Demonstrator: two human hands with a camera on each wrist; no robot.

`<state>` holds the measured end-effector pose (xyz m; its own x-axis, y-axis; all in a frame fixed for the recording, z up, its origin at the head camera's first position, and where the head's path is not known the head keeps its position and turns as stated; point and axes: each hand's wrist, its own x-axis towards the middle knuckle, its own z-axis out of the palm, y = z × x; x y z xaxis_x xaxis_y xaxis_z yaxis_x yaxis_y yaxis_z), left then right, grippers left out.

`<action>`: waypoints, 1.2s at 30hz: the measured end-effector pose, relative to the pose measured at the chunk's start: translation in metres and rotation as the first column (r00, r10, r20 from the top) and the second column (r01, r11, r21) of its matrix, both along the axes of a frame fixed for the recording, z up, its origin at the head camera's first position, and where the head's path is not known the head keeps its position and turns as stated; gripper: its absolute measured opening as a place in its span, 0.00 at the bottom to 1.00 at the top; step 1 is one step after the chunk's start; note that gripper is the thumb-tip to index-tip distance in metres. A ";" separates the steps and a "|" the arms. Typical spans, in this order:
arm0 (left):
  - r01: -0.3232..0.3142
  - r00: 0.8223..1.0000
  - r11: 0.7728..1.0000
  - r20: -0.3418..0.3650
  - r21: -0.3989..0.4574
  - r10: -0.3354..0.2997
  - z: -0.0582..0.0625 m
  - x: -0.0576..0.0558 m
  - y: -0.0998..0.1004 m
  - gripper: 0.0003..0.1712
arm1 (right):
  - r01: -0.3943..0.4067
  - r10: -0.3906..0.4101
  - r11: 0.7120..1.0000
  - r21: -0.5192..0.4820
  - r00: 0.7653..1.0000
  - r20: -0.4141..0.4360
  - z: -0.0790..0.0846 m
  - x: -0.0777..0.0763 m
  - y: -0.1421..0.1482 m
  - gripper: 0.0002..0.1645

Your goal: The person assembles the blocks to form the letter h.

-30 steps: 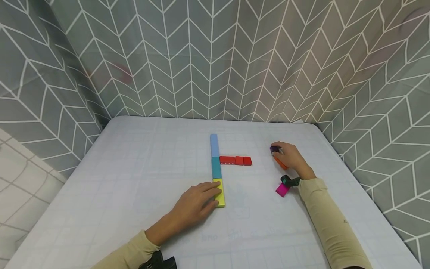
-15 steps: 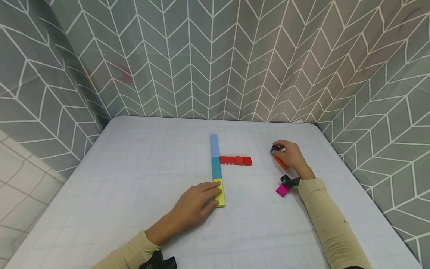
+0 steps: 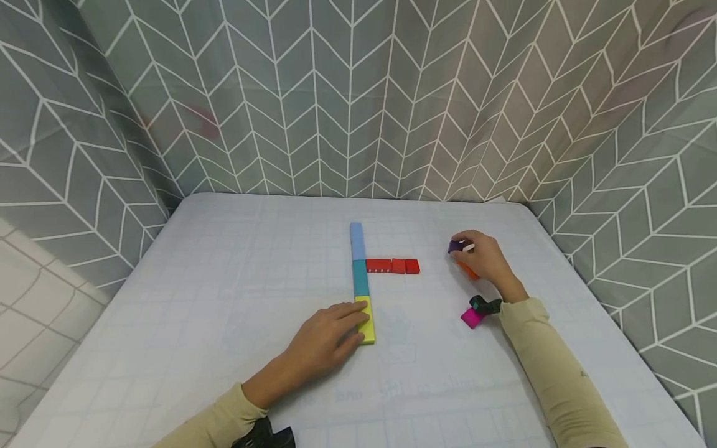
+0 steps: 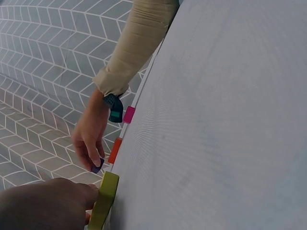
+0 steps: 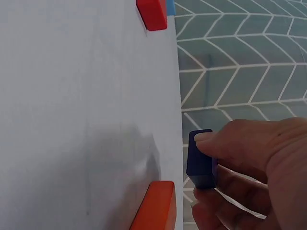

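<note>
In the head view my left hand [image 3: 329, 333] rests its fingers on a yellow block [image 3: 366, 331]. That block is the near end of a straight row with a teal block [image 3: 361, 278] and a light blue block [image 3: 357, 241]. Several red blocks [image 3: 398, 266] stretch rightward from the row's teal part. My right hand [image 3: 486, 256] pinches a small dark purple block [image 5: 200, 160] between thumb and fingers, seen close in the right wrist view. An orange block [image 5: 156, 206] lies on the table below that hand. A magenta block [image 3: 472, 318] lies nearer, by the right wrist.
A white-covered table [image 3: 224, 280] holds all the blocks. Patterned grey curtains [image 3: 336, 99] hang behind it and along the sides. A black camera strap [image 3: 485, 305] sits on the right wrist, and another black mount [image 3: 264, 435] is at the left wrist.
The right hand has moved slightly away from me, carrying the purple block a little farther from the orange one. The left hand and the row of blocks stay in place.
</note>
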<state>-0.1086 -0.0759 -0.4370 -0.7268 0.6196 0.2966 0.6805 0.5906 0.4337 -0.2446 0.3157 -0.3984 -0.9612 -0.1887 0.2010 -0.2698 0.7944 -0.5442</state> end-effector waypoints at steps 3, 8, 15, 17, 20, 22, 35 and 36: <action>-0.001 1.000 1.000 -0.002 -0.001 0.001 0.000 0.000 0.000 0.22 | -0.044 0.044 0.999 -0.016 0.999 -0.018 0.003 0.007 -0.005 0.20; 0.002 1.000 1.000 -0.005 0.003 -0.002 0.000 0.000 0.000 0.22 | -0.093 0.092 0.995 -0.024 0.995 -0.045 0.004 0.016 -0.013 0.19; 0.002 1.000 1.000 -0.007 0.002 -0.002 0.000 0.000 0.000 0.22 | -0.152 0.149 0.988 -0.028 0.986 -0.074 0.003 0.025 -0.027 0.18; 0.003 1.000 1.000 -0.009 0.003 -0.003 0.000 0.000 0.000 0.22 | -0.164 0.162 0.986 -0.031 0.985 -0.064 0.004 0.028 -0.031 0.19; 0.002 1.000 1.000 -0.010 0.005 -0.002 0.001 0.000 0.000 0.21 | -0.181 0.179 0.983 -0.034 0.983 -0.049 0.005 0.031 -0.037 0.19; 0.001 1.000 1.000 -0.012 0.006 -0.001 0.001 0.001 0.000 0.21 | -0.195 0.193 0.980 -0.039 0.980 -0.042 0.005 0.032 -0.041 0.19; -0.002 1.000 1.000 -0.009 0.006 0.002 0.002 0.001 0.000 0.21 | -0.305 0.302 0.951 -0.047 0.952 -0.049 -0.002 0.037 -0.060 0.18; -0.004 1.000 1.000 -0.006 0.003 0.004 0.002 0.001 0.000 0.21 | -0.310 0.307 0.950 -0.047 0.950 -0.050 -0.002 0.037 -0.061 0.19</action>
<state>-0.1073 -0.0757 -0.4352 -0.7273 0.6161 0.3025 0.6809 0.5921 0.4311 -0.2075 0.2542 -0.4007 -0.8483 -0.4627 0.2575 -0.5205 0.6389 -0.5665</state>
